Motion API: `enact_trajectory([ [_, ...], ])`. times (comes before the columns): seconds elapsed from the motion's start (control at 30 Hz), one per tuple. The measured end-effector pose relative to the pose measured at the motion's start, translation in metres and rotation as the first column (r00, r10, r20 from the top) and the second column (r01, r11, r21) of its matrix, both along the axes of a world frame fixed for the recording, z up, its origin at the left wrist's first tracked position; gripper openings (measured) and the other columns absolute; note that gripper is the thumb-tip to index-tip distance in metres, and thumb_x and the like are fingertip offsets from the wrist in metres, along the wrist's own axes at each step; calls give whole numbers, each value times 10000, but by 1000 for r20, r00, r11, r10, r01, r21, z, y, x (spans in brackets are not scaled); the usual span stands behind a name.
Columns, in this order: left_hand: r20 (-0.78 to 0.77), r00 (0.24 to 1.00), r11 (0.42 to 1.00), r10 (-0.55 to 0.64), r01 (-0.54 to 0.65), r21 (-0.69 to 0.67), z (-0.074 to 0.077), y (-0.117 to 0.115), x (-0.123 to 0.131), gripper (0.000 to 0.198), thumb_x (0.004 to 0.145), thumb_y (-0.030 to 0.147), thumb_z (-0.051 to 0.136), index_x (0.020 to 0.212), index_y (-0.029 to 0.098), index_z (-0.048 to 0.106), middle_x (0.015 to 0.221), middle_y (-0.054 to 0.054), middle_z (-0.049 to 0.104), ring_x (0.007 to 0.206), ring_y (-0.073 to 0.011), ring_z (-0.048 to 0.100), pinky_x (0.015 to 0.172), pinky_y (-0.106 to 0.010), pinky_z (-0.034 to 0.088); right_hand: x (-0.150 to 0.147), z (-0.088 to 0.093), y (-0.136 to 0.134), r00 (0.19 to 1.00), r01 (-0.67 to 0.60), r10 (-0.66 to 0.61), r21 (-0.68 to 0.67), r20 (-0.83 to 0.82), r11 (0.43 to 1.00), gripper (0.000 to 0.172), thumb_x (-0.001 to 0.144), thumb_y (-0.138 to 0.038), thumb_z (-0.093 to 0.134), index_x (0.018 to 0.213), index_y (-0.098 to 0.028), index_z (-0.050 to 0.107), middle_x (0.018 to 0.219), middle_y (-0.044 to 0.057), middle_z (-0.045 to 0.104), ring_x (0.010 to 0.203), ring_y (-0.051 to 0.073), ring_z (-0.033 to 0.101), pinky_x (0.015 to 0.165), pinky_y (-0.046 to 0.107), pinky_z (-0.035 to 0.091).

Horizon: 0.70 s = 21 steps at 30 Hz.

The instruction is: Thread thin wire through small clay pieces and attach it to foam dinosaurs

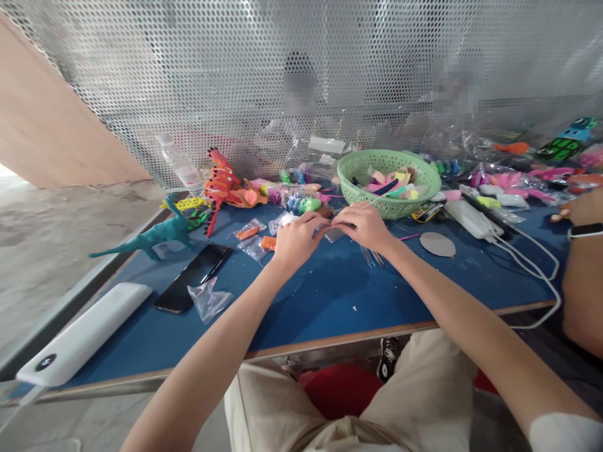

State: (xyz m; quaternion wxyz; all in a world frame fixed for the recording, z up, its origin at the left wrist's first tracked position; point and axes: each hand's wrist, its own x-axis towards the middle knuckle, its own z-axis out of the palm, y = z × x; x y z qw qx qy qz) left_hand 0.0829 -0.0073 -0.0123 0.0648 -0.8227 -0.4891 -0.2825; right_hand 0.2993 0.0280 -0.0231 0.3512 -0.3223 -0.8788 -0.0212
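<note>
My left hand (pixel 299 237) and my right hand (pixel 362 224) meet fingertip to fingertip above the blue table, both with fingers pinched together. What they pinch is small and mostly hidden; a dark sliver shows by the right fingers, and a thin pale wire slants up behind that hand. Just behind the fingertips sits a brown lump (pixel 325 211). Several thin wires (pixel 372 256) lie under my right wrist. Beside my left hand are small clear bags with orange clay pieces (pixel 268 242). A green basket (pixel 343 172) of coloured clay packs stands behind my right hand.
At left stand a teal dinosaur figure (pixel 162 233) and an orange-red winged figure (pixel 221 185), near a phone (pixel 181 289) and a white power bank (pixel 89 333). A grey oval piece (pixel 437 245) and white cables (pixel 527 257) lie right. Another person's arm (pixel 584 270) reaches in. Perforated metal (pixel 226 75) borders the back.
</note>
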Motion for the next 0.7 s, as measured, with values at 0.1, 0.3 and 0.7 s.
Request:
enact_trajectory([
  [0.1,-19,1000,1000,3,-4,-26,1,0,0,235,995,405,534,1102,308,719,1161,-15,722,825,-186,683,615,-270,442,0,1,-1,1000,-9,9,-1,17,1000,244,1015,-359,534,1000,-261,758,1019,30,773,936,233,638,898,396,422],
  [0.3,-2,1000,997,12,-12,-81,-1,0,1,189,992,367,537,1077,273,677,1117,-28,737,800,-190,673,635,-269,443,2,1,0,999,24,-25,23,48,999,221,989,-384,574,966,-256,753,962,37,774,918,243,648,897,408,409],
  [0.7,-161,985,995,66,-78,-68,-3,-1,8,239,1029,347,417,1153,239,589,1152,-90,701,853,-247,695,650,-308,449,-2,-2,-6,994,91,-87,-59,58,994,251,1015,-354,501,1039,-233,720,875,33,765,800,209,678,772,323,411],
])
